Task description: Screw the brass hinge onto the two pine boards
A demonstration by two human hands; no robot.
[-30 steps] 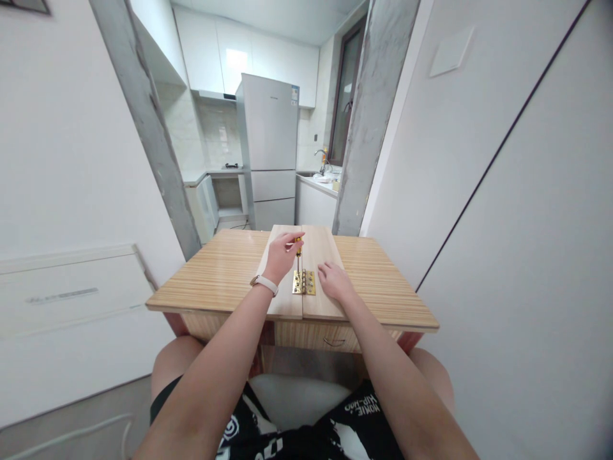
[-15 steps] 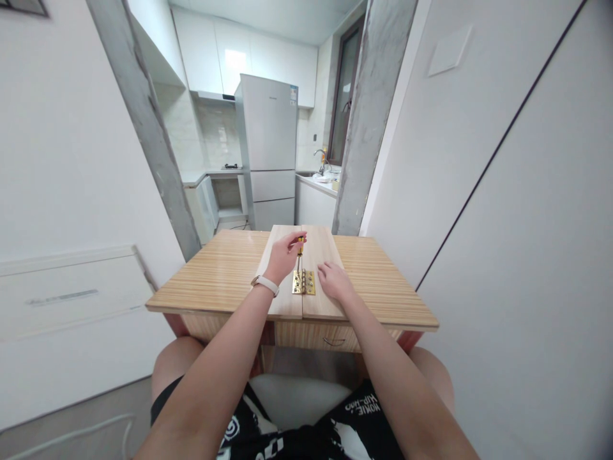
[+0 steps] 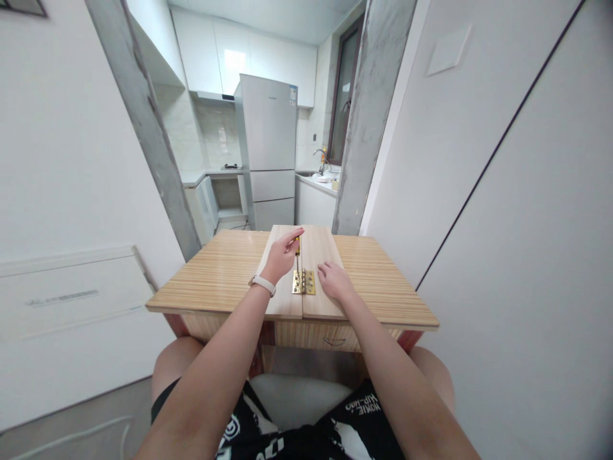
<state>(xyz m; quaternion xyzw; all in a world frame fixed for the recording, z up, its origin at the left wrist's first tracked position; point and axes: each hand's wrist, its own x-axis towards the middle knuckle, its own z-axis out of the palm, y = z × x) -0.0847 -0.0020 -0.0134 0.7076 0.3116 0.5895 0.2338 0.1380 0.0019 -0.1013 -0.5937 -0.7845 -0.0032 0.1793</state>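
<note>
Two pale wooden boards (image 3: 320, 239) lie side by side on the table, a brass hinge (image 3: 310, 282) bridging the seam between them. My left hand (image 3: 282, 252) is closed on the yellow and black handle of a screwdriver (image 3: 297, 246). The screwdriver stands nearly upright, its shaft reaching down to the hinge's left leaf. Whether the tip sits in a screw is too small to tell. Resting on the right-hand board, just right of the hinge, is my right hand (image 3: 334, 279), its fingers loosely curled and partly hidden; I cannot make out anything in them.
The wood-grain table (image 3: 215, 275) has a drawer handle (image 3: 334, 341) at its front edge, above my lap. White walls stand close on both sides. Beyond the table are a silver fridge (image 3: 271, 128) and a sink tap (image 3: 320, 153).
My left hand and the screwdriver handle have shifted slightly left, and the fingers have straightened a little. The screwdriver stands more upright. My right hand, the boards and the hinge have stayed put.
</note>
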